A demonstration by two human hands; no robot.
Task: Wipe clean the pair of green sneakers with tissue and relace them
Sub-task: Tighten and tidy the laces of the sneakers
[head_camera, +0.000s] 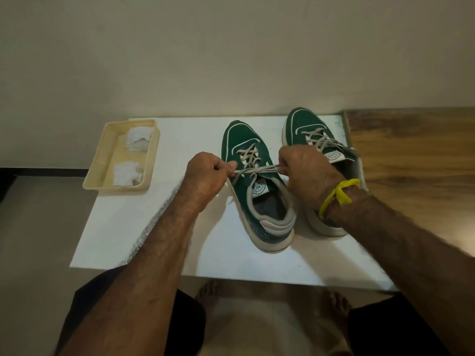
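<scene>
Two green sneakers with pale soles stand side by side on a white board, toes pointing away from me. The left sneaker has a grey lace stretched taut across its top eyelets. My left hand pinches one end of that lace at the shoe's left. My right hand grips the other end at the shoe's right. The right sneaker is laced, and my right hand and wrist cover its rear part.
A cream plastic tray at the board's far left holds two crumpled white tissues. A wooden surface adjoins the board on the right. A pale wall rises behind. My bare feet show below the board's near edge.
</scene>
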